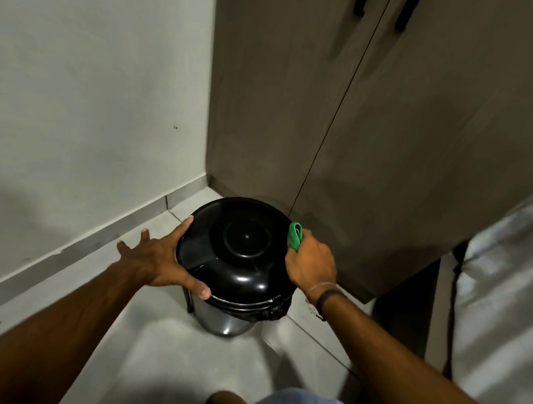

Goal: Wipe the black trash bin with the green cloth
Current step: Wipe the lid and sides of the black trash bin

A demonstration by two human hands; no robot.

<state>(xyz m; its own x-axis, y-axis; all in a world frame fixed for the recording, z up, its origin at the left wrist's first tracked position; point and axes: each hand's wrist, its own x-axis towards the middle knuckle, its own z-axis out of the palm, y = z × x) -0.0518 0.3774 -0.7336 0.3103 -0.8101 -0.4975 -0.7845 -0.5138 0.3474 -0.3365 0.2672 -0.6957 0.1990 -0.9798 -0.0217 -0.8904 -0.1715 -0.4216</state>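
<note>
We see the black trash bin [237,262] on the tiled floor [146,344], in the corner between the white wall [88,99] and the brown cabinet [386,131]. Lid is down. Left hand [160,258] is spread flat against the lid's left edge, fingers splayed, thumb on the near rim; it grips nothing. Right hand [311,263] is closed around the folded green cloth [295,235], pressing it to the lid's right edge. 2 black handles [405,11] up top on the cabinet doors.
</note>
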